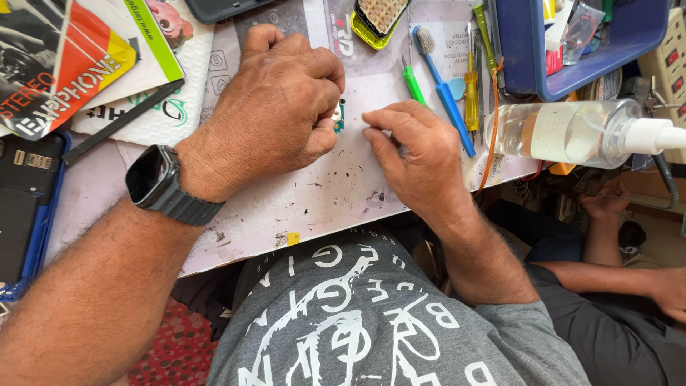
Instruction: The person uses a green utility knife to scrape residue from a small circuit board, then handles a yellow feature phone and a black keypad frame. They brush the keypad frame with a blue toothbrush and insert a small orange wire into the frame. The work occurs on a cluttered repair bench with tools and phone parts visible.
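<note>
My left hand (275,107) is curled into a fist on a stained white work mat (321,193) and pinches a tiny green circuit part (340,116) between thumb and fingers. A dark smartwatch (153,179) sits on that wrist. My right hand (414,154) rests flat just to the right, its fingertips pressed on the mat next to the small part. What the part looks like beyond its green edge is hidden by my fingers.
A blue toothbrush (443,89), green tool (413,84) and yellow screwdriver (471,89) lie past my right hand. A clear pump bottle (572,132) lies on its side; a blue tray (572,50) holds clutter. Printed packets (78,64) sit far left. Another person's arm (622,271) is at right.
</note>
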